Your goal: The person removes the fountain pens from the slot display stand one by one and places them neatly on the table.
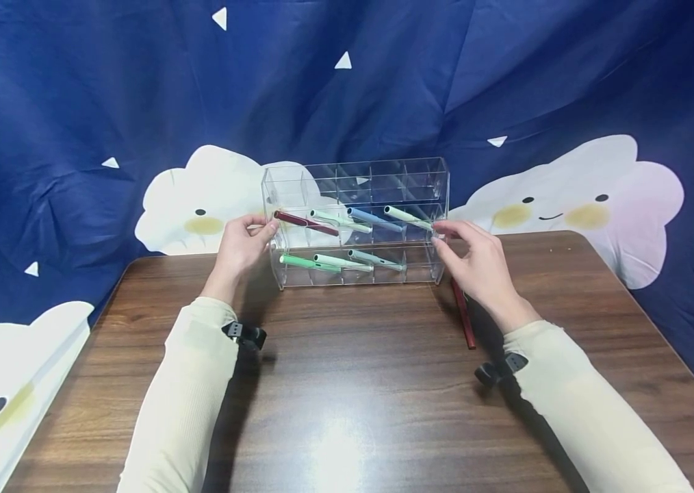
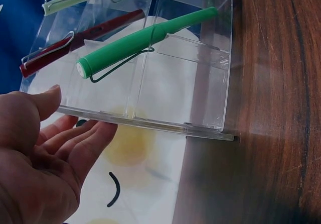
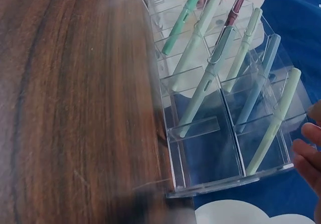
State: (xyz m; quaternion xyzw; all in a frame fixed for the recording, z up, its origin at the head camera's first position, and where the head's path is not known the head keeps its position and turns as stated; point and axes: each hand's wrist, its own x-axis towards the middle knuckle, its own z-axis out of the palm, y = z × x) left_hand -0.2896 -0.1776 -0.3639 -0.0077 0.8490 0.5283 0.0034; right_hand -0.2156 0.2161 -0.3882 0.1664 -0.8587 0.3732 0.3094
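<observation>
A clear acrylic pen rack (image 1: 353,279) stands near the back of the table, with tiers of divided compartments. My left hand (image 1: 242,246) grips its left side panel, thumb at the front edge and fingers around the outer side. The right hand (image 1: 479,263) holds the opposite side panel with thumb and fingertips at its edge. The middle tier carries a dark red pen (image 2: 83,43), a pale green pen (image 1: 328,219), a blue pen (image 3: 261,81) and a light yellow-green pen (image 3: 276,121). Lower down lie a bright green pen (image 2: 123,48), a pale mint pen (image 1: 341,262) and a grey-green pen (image 3: 206,83).
A red pen (image 1: 465,318) lies on the brown wooden table (image 1: 335,383), beside and partly beneath the right hand. Behind the table hangs a dark blue cloth (image 1: 384,82) printed with white clouds and triangles. Light reflects off the table's front part.
</observation>
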